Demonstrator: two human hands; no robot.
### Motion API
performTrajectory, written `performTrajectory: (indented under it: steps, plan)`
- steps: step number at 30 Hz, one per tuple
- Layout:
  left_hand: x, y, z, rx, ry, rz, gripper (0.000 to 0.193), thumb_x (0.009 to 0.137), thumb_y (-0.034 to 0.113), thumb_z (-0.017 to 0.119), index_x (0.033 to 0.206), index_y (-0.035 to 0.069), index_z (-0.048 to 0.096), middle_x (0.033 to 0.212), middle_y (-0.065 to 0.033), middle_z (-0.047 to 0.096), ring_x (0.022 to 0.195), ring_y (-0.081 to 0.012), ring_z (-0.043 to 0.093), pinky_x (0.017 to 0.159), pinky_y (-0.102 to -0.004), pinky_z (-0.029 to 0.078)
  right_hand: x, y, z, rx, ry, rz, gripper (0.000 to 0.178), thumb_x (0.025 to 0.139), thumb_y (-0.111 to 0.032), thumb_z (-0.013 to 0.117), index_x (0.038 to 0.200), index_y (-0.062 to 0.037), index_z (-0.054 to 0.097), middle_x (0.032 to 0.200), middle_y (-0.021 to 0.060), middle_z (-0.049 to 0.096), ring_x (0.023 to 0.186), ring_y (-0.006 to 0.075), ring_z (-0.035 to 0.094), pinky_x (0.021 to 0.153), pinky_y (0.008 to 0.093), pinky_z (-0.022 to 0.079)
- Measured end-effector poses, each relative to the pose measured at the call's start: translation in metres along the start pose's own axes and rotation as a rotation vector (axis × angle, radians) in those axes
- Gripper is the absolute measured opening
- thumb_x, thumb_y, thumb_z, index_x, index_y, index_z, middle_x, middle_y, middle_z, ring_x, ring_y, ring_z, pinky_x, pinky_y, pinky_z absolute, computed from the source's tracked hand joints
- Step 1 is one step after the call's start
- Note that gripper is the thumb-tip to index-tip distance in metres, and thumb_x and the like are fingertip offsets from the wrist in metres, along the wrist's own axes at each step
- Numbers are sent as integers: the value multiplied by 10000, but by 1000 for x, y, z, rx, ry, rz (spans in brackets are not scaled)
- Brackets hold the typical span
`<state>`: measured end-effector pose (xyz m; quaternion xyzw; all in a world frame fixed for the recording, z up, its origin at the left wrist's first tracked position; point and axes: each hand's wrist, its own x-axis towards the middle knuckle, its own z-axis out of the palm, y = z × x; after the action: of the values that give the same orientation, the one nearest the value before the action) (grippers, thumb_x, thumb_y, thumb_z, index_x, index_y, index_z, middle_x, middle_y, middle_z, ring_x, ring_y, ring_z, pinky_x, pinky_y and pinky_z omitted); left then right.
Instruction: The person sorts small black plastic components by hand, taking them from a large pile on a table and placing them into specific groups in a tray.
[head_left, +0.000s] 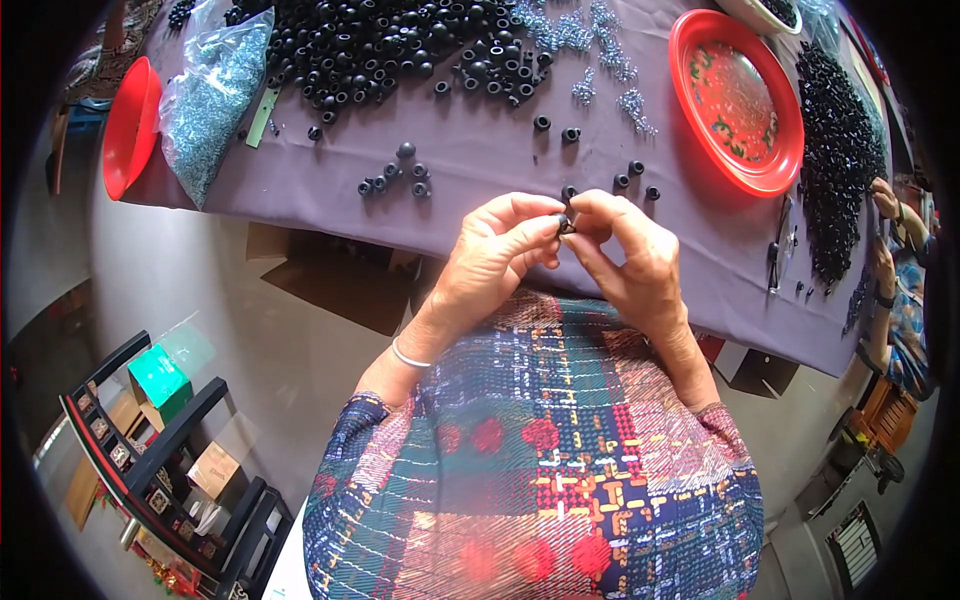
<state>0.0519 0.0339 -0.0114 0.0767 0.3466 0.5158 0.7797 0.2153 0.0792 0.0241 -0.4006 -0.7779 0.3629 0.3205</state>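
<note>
Over the front edge of the table, my left hand (492, 245) and my right hand (634, 248) meet, fingertips pinched together on a small black cap-like piece (566, 225). The fingers cover much of it, so its exact shape is hard to make out. Just beyond my fingertips stands another black hollow cap (569, 192). Several similar caps (621, 181) lie to the right of it, and a loose group of black caps (391, 171) sits to the left.
A big heap of black caps (350, 50) covers the back of the purple tablecloth (480, 150), beside scattered small clear pieces (605, 40). A plastic bag (215, 115) and red bowl (130, 130) stand left. Rightward are a red basin (688, 130), black heap (838, 160) and another person's hands (885, 200).
</note>
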Motion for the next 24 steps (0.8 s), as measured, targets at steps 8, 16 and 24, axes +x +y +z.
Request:
performTrajectory:
  steps: [8, 16, 24]
  plan:
    - [-4, 6, 1, 38, -120, -30, 314, 856, 48, 635, 1149, 8, 530, 938, -64, 632, 763, -113, 594, 667, -237, 498, 20, 17, -24, 276, -458, 7, 325, 733, -134, 721, 1038, -44, 655, 891, 90, 592, 796, 228, 594, 699, 342, 478]
    - [-21, 3, -6, 66, -130, -287, 349, 753, -21, 634, 1084, 35, 542, 881, -59, 634, 716, -127, 613, 618, -246, 516, 2, 0, -23, 134, -447, -187, 310, 701, -142, 746, 976, -24, 665, 805, 93, 595, 717, 243, 570, 633, 346, 470]
    - [-27, -9, -19, 16, -225, -342, 248, 770, -1, 642, 990, 25, 528, 815, -50, 602, 671, -129, 602, 587, -247, 498, -17, -11, -9, 172, -440, -107, 288, 638, -47, 744, 895, -22, 616, 769, 100, 544, 699, 250, 554, 602, 356, 469]
